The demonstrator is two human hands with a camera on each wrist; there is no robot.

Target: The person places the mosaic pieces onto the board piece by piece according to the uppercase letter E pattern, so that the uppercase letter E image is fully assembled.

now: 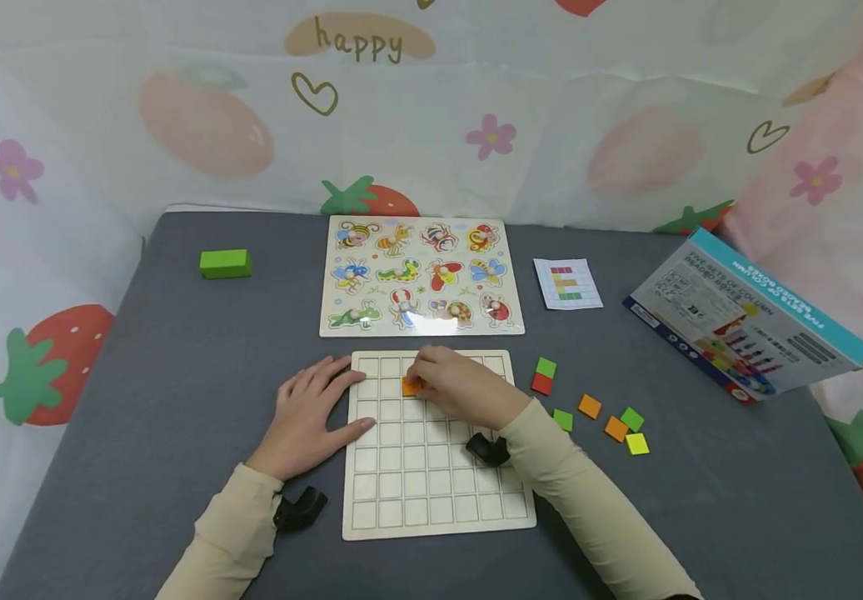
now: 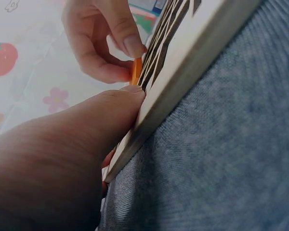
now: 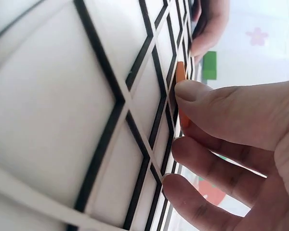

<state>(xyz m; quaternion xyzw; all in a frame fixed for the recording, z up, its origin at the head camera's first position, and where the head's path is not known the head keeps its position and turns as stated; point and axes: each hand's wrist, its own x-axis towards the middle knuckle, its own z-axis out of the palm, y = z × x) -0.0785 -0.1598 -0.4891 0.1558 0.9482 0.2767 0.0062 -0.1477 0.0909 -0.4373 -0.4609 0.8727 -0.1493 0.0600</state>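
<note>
A white grid board (image 1: 401,483) lies flat on the table. Over its upper part, my right hand (image 1: 461,387) pinches an orange square tile (image 1: 411,387) between thumb and fingers. Seen from the right wrist, this orange tile (image 3: 181,72) stands close to the grid; whether it sits inside a cell I cannot tell. My left hand (image 1: 311,417) rests at the board's left edge with fingers spread. Its thumb (image 2: 120,103) touches the board's rim in the left wrist view.
Right of the board lie loose tiles: red (image 1: 541,383), yellow (image 1: 637,443), several green and orange. Behind are an insect puzzle board (image 1: 422,325) and a pattern card (image 1: 589,292). A box (image 1: 746,325) stands at right, a green block (image 1: 225,264) at far left.
</note>
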